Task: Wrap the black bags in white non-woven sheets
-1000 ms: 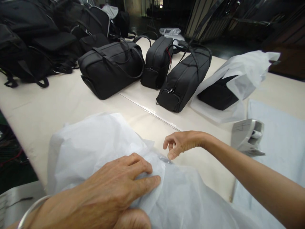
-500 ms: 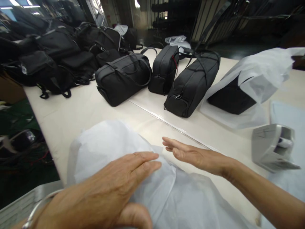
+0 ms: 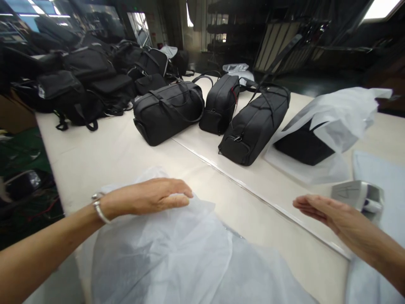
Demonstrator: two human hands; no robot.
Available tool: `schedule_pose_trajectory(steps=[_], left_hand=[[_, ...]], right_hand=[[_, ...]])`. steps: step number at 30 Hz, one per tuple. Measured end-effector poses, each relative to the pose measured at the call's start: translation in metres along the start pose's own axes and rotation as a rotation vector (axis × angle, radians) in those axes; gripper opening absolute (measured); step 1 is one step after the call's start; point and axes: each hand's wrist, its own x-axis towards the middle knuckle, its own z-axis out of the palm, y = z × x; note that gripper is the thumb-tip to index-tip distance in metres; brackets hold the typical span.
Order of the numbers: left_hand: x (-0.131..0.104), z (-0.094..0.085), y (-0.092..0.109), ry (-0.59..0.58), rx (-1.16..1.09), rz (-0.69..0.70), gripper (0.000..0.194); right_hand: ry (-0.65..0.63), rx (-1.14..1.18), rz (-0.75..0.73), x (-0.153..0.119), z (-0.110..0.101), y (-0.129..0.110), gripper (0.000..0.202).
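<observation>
While the left hand is over white wrapping, right hand above the table, both grips unfurled.

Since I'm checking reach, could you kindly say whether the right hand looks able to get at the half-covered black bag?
Probably yes: the right hand looks empty, with only tabletop and loose white plastic apparently before the half-covered black bag.

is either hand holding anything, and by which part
Nothing appears held: the left hand is open over the near translucent wrapping, contact unclear; the right hand is open too.
</observation>
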Motion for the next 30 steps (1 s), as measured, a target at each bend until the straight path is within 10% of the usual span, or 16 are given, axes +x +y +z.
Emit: schedule_pose_trajectory(steps=[3, 7, 11, 21, 26, 30], left_hand=[[0.042, -0.008, -0.002, -0.170, -0.025, 0.013, 0.057], [0.082, 0.001, -0.008, -0.451, 0.028, -0.120, 0.058], [0.077, -0.002, -0.032, -0.370, 0.081, -0.251, 0.060], [-0.011, -0.065, -0.093, -0.262, -0.475, -0.026, 0.059], [-0.063, -0.071, -0.097, -0.028, -0.491, 0.311, 0.047], [-0.080, -0.061, -0.112, 0.048, -0.574, 0.251, 0.069]], right_hand=[[-0.129, 0.018, 0.005, -0.015, 0.020, -0.003, 0.060], [-0.624, -0.134, -0.124, -0.030, 0.100, -0.041, 0.062], [-1.036, -0.361, -0.124, -0.025, 0.149, -0.081, 0.073], [-1.021, -0.202, 0.064, -0.038, 0.202, -0.115, 0.066], [-0.925, -0.230, 0.014, -0.068, 0.223, -0.153, 0.060], [-0.729, -0.204, 0.096, -0.081, 0.229, -0.149, 0.054]])
